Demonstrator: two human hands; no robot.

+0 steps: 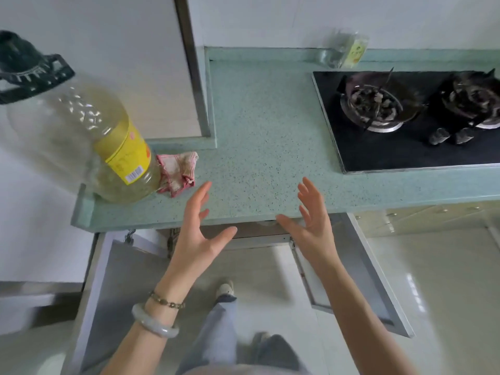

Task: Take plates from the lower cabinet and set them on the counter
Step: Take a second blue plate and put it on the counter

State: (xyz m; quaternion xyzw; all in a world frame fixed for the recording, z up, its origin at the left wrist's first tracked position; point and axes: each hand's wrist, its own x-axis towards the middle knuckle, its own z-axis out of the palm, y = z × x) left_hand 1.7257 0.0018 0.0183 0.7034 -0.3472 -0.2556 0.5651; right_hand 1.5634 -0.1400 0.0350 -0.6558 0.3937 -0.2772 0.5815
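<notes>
While poised over tabletop [270, 125] front edge: left hand [201, 236], right hand [315, 231] splayed, empty, palms facing; cabinet door [127, 280] swung out below.

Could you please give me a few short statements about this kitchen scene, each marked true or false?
1. The left hand and right hand are open and hold nothing. True.
2. A plate sits on the counter. False: no plate shows on it.
3. The lower cabinet doors stand open. True.
4. The cloth lies beside the oil bottle. True.
5. The oil bottle stands on the stove. False: it stands at the counter's left end, and the stove is at the right.
</notes>
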